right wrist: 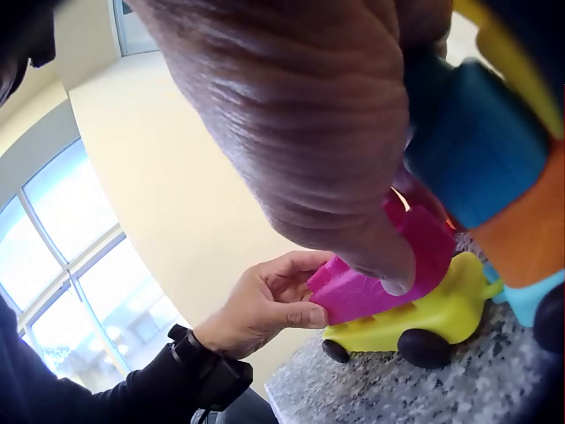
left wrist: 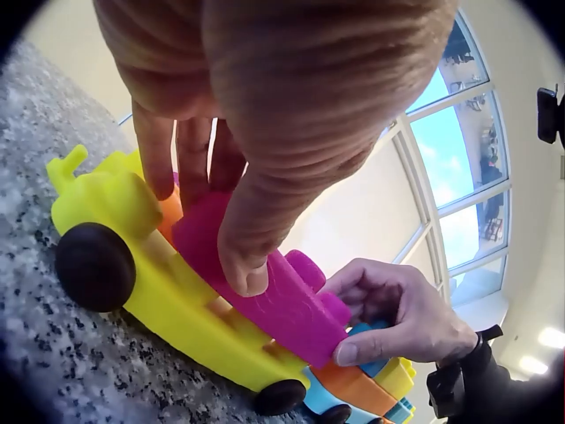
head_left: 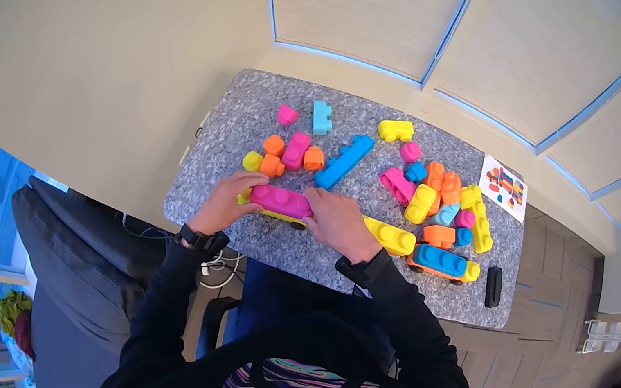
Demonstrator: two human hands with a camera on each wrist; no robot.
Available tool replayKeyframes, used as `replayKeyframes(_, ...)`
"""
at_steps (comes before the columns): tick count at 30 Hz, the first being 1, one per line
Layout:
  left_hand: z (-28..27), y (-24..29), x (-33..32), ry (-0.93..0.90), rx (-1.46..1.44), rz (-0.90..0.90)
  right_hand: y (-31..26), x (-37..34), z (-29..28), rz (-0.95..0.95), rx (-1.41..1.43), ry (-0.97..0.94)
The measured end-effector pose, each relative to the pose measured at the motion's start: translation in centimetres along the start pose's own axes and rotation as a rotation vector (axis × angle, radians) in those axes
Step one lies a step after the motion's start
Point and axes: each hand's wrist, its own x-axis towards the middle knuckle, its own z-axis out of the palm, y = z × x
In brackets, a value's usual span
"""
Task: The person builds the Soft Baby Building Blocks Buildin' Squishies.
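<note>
Left hand [head_left: 220, 201] and right hand [head_left: 341, 223] each pinch an end of the pink block [head_left: 282, 201], gaps showing between it and the yellow car [left wrist: 194, 327], near the counter's [head_left: 232, 122] front edge toward the left corner; step judged as seating, next move likely calling for an even downward press.

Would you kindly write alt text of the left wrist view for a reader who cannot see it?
A person's left hand, large in the foreground, and right hand hold opposite ends of a magenta block over a yellow wheeled base. The base stands on a speckled grey table, with a window in the background.
</note>
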Motion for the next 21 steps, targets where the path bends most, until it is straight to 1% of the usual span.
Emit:
replayKeyframes(3,0.1,-0.3,0.0,-0.008,-0.008,0.001,0.0,0.0,-0.3,0.037,0.022,-0.049)
replayKeyframes(10,0.4,-0.8,0.1,-0.043,-0.019,-0.002,0.1,-0.1,-0.2,0.034,0.007,-0.069)
replayKeyframes(15,0.5,-0.9,0.1,-0.061,-0.035,-0.014,0.0,0.1,0.1,0.038,-0.068,-0.098)
replayKeyframes(21,0.7,-1.2,0.0,-0.06,-0.04,-0.01,0.2,-0.2,0.5,-0.009,-0.079,-0.045)
